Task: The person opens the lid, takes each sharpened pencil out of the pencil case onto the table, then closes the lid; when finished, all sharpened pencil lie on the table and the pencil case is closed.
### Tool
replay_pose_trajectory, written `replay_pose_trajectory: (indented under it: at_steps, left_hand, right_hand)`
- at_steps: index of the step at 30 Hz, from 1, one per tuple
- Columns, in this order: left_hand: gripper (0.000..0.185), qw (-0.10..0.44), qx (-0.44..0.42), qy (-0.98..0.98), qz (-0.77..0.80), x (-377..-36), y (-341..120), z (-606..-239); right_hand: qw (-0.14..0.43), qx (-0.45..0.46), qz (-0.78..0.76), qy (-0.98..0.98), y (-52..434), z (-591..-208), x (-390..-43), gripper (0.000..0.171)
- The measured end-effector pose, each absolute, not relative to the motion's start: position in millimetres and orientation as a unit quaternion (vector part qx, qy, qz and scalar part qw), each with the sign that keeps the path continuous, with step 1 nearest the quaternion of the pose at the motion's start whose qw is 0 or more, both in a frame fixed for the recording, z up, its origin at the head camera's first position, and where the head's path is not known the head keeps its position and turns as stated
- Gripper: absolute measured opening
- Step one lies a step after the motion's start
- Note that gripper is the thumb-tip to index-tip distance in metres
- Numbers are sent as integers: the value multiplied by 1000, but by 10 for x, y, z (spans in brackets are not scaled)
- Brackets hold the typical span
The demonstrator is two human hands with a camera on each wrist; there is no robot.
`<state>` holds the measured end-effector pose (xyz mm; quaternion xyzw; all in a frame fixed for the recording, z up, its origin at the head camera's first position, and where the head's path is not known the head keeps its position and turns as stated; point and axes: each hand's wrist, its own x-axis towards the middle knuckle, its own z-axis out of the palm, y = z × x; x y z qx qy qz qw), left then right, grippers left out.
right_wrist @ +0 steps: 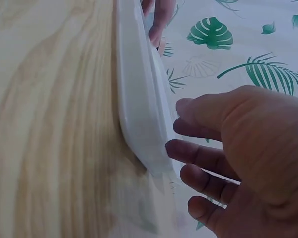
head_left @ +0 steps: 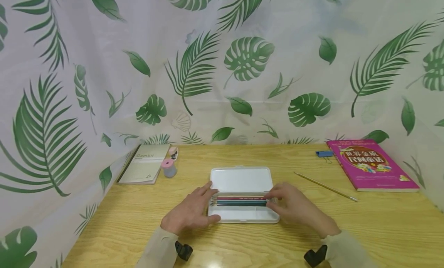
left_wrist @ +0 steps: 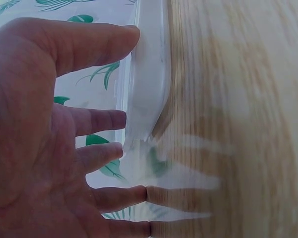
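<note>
– Handling pencils (head_left: 239, 201) in a flat white case (head_left: 241, 179), any tips? Left hand (head_left: 192, 210) is spread along the left end, fingers straight. Right hand (head_left: 295, 206) has bent fingers over the right end of the row, can't tell if they're actually pinching anything.

– I'd let the left just brace the case so it doesn't skate on the bench (head_left: 236, 245), then work the row with light fingertips. Push hard and they'd probably roll over each other. Keep them parallel imo.

– Which way do they point?

– Looks like sharp tips left, long axis running left-right, same as the case, which sits mid-bench between both hands, lid up on the far side. Odd one out is the loose pencil (head_left: 326, 186) over to the right: slanted, eraser end nearer and further right.
</note>
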<state>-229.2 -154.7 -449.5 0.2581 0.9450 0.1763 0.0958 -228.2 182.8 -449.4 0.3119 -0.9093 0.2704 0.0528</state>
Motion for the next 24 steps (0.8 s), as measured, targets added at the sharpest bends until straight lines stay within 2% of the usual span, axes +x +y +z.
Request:
replay_pose_trajectory:
  at_steps: [7, 24]
  left_hand:
    - [78, 91, 263, 945, 174, -2284, -1545, -4493]
    - [78, 81, 263, 943, 188, -2285, -1535, -4515]
  right_hand:
    - [58, 316, 226, -920, 1772, -4576, -2265, 24]
    - [46, 315, 227, -921, 1782, -4598, -2283, 19]
